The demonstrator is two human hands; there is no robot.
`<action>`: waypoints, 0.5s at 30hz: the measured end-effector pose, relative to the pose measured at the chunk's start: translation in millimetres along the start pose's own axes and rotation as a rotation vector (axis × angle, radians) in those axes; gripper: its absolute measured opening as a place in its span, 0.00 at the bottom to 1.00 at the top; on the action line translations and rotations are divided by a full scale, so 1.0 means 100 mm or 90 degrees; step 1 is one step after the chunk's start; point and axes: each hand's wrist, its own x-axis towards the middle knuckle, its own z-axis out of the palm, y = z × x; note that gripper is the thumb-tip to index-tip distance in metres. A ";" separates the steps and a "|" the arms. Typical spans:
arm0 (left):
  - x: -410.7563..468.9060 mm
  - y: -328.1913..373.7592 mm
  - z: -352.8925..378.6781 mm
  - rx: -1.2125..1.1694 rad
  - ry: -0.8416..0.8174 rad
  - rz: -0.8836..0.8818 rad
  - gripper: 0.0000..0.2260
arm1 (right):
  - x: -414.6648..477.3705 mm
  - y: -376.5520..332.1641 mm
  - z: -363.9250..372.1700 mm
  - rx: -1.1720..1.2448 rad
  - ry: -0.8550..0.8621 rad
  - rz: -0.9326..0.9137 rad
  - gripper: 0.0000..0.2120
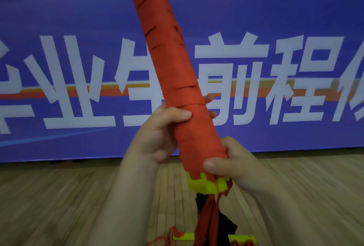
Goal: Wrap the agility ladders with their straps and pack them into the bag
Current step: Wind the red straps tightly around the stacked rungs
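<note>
A long agility ladder bundle (173,64), wound tightly in red strap, stands tilted in front of me, its top leaning left out of the frame. Yellow rung ends (206,185) stick out at the bottom. My left hand (159,133) grips the bundle around its lower middle, thumb across the front. My right hand (234,165) holds the bottom end, thumb pressed on the red wrap. Loose red strap ends (208,220) hang below. Something dark (226,226), maybe the bag, lies on the floor under the bundle.
Another yellow rung (212,238) with red strap lies on the wooden floor (59,206) below my hands. A tall purple banner (59,19) with large white characters runs across the whole background, close ahead.
</note>
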 end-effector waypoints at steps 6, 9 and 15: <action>-0.07 -0.05 0.07 0.238 0.219 0.079 0.20 | -0.03 -0.13 0.15 -0.392 0.090 -0.030 0.29; -0.06 0.07 0.00 0.000 0.038 0.001 0.21 | 0.00 -0.16 -0.12 -0.208 -0.017 -0.058 0.24; 0.13 -0.03 0.08 -0.336 -0.289 -0.046 0.34 | 0.10 0.05 0.03 0.137 -0.146 -0.045 0.21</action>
